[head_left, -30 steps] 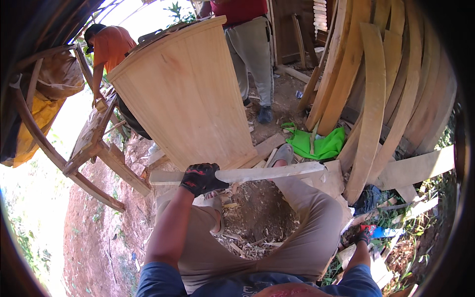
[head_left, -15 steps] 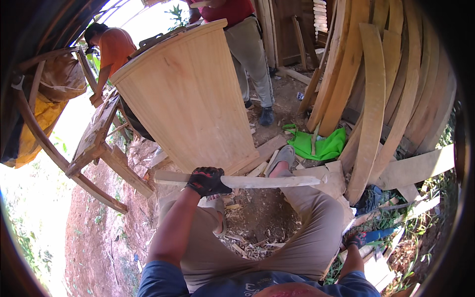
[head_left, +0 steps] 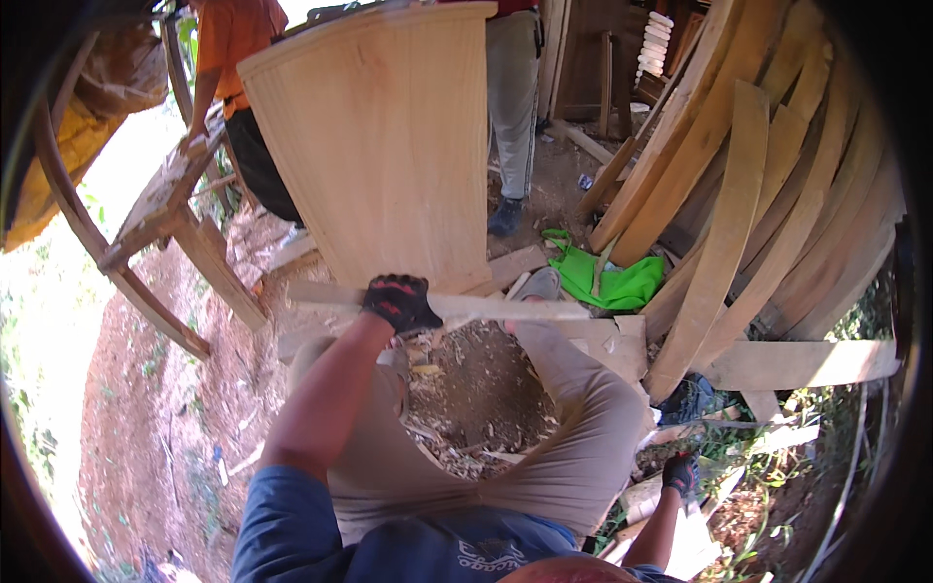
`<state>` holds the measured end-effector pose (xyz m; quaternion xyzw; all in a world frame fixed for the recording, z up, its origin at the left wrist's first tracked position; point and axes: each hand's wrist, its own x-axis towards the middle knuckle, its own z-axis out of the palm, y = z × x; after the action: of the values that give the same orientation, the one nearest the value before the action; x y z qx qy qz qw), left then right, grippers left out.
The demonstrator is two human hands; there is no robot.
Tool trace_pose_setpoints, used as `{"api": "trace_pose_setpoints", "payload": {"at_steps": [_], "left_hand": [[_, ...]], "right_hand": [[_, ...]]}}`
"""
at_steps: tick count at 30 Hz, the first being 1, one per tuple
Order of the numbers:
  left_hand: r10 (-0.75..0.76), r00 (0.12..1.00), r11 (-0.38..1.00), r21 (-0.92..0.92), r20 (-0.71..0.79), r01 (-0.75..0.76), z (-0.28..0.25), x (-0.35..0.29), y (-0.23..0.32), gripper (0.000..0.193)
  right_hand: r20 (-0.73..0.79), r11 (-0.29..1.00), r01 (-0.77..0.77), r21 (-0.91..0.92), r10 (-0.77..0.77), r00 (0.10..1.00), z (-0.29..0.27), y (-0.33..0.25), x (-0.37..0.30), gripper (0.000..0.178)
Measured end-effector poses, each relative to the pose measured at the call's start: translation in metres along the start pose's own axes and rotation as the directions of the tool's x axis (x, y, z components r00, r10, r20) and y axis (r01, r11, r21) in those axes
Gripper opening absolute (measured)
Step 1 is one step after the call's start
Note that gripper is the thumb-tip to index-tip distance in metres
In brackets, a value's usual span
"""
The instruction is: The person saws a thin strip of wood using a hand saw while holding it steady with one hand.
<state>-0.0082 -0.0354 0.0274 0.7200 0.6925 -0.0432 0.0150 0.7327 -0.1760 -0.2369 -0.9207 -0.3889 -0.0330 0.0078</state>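
Note:
In a black and red work glove, my left hand is closed around a long pale wooden strip. The strip lies roughly level across my knees' far side, in front of a wide board. My right hand, gloved too, is low at the right, away from the strip. Its fingers look curled, and a blurred shape beside them is too unclear to name. Wood shavings cover the dirt between my legs.
Ahead stands a large pale wooden panel. Curved planks lean at the right, beside a green cloth. A wooden frame stands left, near a person in orange. Another person's legs show behind the panel.
The view has shifted, so the panel and people sit higher in it. My left hand still grips the strip. The blue shape by my right hand no longer shows clearly.

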Motion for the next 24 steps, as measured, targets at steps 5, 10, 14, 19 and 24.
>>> {"api": "trace_pose_setpoints", "payload": {"at_steps": [5,10,14,19,24], "left_hand": [[-0.09,0.995,0.994,0.065,0.047,0.087,0.019,0.016,-0.02,0.071],[-0.091,0.995,0.975,0.205,0.03,0.083,0.024,0.025,-0.017,0.055],[-0.021,0.993,0.98,0.199,0.114,-0.002,0.022,0.047,0.001,0.052],[0.019,0.997,0.961,0.275,0.081,-0.041,0.031,0.069,0.005,0.044],[-0.135,0.98,0.935,0.347,0.148,0.076,0.017,0.084,0.014,0.036]], "right_hand": [[-0.009,0.918,-0.28,0.281,0.294,0.956,-0.098,0.06,0.012,0.05],[-0.27,0.671,-0.083,0.737,0.405,0.874,-0.175,0.099,-0.015,0.04],[-0.493,0.369,0.393,0.842,0.232,0.838,-0.212,0.083,-0.048,0.06],[-0.187,0.345,0.18,0.921,-0.014,0.982,-0.245,-0.021,-0.094,0.051],[0.117,-0.178,-0.164,0.97,-0.251,0.961,-0.262,-0.118,-0.134,0.042]]}}
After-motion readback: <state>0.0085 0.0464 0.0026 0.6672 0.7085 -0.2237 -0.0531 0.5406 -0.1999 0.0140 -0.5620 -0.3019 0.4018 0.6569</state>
